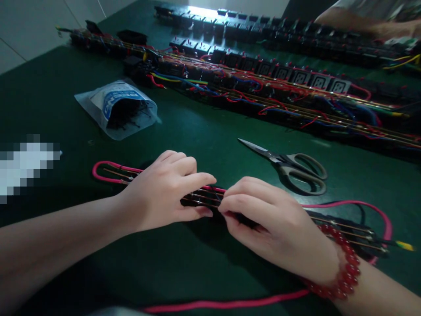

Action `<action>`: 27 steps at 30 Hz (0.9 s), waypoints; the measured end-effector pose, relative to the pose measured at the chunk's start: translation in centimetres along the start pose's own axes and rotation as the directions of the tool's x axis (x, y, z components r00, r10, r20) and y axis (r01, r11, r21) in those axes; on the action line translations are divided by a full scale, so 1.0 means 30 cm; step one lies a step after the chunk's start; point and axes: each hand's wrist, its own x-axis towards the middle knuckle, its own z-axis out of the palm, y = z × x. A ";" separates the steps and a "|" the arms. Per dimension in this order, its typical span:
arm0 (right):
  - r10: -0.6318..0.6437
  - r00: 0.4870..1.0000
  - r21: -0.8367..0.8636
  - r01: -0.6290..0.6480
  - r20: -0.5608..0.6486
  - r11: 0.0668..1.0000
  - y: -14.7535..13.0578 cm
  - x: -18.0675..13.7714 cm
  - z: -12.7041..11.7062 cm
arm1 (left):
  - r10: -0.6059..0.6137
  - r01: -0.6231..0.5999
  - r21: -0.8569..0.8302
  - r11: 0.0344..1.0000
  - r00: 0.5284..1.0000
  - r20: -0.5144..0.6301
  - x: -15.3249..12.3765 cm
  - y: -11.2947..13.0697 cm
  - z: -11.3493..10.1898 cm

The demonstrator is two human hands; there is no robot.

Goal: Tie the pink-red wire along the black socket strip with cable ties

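Observation:
A long power strip assembly (345,226) with bare copper rods and a red wire (110,164) along its side lies across the table in front of me. My left hand (167,188) is closed over its left half, thumb at the near edge and forefinger at the far edge. Just right of those fingertips, a thin black cable tie (214,189) crosses the rods and the red wire. My right hand (263,219), with a red bead bracelet (350,263) at the wrist, pinches at the tie; its tail is hidden by the fingers.
Scissors (286,164) lie closed beyond my right hand. An open plastic bag (121,103) of thin black ties sits at upper left. Long wired power strips (263,83) stretch across the back. A person's arm (362,26) shows at top right. Loose red cable (226,303) runs along the front.

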 end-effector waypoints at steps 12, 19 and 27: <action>0.129 0.992 0.064 -0.127 -0.014 0.990 0.008 0.002 0.014 | 0.061 -0.060 0.011 0.998 0.998 -0.023 -0.003 -0.002 0.001; 0.181 0.984 0.110 -0.179 -0.004 0.978 0.018 0.009 0.010 | 0.087 -0.086 0.027 0.996 0.996 -0.034 -0.005 -0.009 0.003; 0.105 0.994 0.059 -0.105 0.004 0.993 0.017 -0.002 0.006 | 0.088 -0.087 0.041 0.995 0.996 -0.027 -0.006 -0.011 0.005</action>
